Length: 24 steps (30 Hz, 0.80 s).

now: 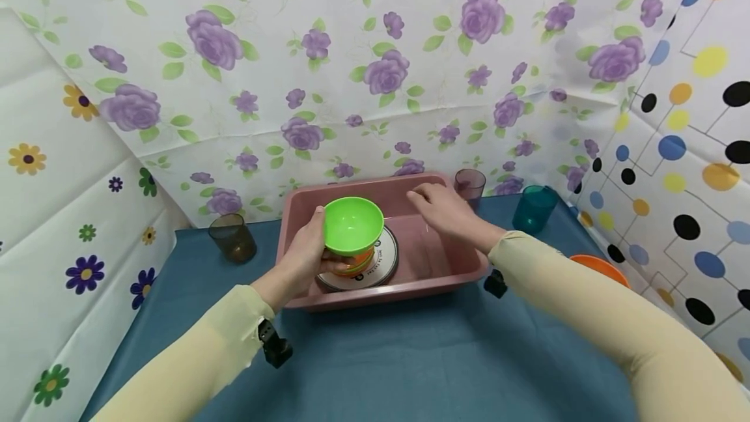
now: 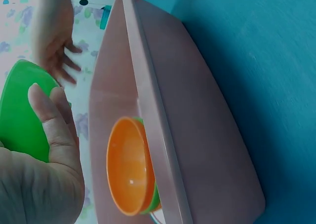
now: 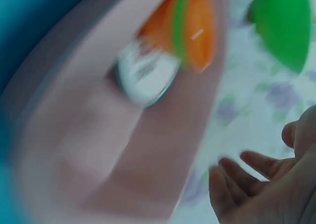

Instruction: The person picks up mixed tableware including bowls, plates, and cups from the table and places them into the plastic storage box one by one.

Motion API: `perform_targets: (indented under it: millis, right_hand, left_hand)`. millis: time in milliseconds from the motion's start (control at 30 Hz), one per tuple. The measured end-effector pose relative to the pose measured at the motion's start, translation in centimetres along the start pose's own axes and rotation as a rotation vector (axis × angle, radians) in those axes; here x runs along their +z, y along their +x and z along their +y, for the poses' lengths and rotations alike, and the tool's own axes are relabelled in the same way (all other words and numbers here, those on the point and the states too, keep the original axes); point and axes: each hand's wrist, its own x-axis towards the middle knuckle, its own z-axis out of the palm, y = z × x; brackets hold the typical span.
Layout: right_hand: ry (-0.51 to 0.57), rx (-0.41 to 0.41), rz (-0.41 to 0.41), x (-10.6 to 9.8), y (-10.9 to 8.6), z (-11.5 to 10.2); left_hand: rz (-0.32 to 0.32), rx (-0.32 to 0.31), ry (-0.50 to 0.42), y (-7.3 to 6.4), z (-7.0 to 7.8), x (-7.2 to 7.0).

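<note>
My left hand (image 1: 306,249) grips a bright green bowl (image 1: 353,226) by its left side, thumb at the rim, above the left part of a pink basin (image 1: 375,295). Under it, an orange bowl (image 2: 129,167) tops a stack of orange and green bowls, as the left wrist view shows. That stack stands on white plates (image 1: 387,257) with dark lettering, inside the basin. My right hand (image 1: 442,208) hovers over the basin's right side, fingers loosely bent, holding nothing. In the right wrist view the green bowl is apart from the right hand's fingers (image 3: 252,172).
A brown cup (image 1: 233,238) stands left of the basin. A pinkish clear cup (image 1: 471,184) stands behind its right corner, and a teal cup (image 1: 533,209) farther right. An orange rim (image 1: 600,269) shows behind the right sleeve. Flowered sheets (image 1: 351,70) hang around the blue-covered table (image 1: 375,363).
</note>
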Motion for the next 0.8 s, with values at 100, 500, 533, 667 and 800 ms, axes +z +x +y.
perform_targets:
  millis: [100, 500, 533, 667, 800]
  right_hand:
    - [-0.167, 0.055, 0.038, -0.2, -0.3, 3.1]
    - [-0.023, 0.128, -0.086, 1.9, -1.2, 8.6]
    - [-0.013, 0.123, -0.079, 2.0, -1.2, 8.7]
    - [0.024, 0.124, -0.069, 2.2, -1.2, 8.9]
    - [0.03, 0.138, -0.068, 2.2, -1.2, 8.9]
  left_hand:
    - [0.005, -0.002, 0.003, 0.1, -0.1, -0.7]
    - [0.013, 0.014, 0.03, 0.3, -0.6, -2.7]
    - [0.011, 0.019, 0.031, 0.4, -0.6, -2.9]
    - [0.003, 0.02, 0.043, 0.5, -0.7, -3.3]
    - [0.01, 0.023, 0.106, 1.1, -0.6, -3.8]
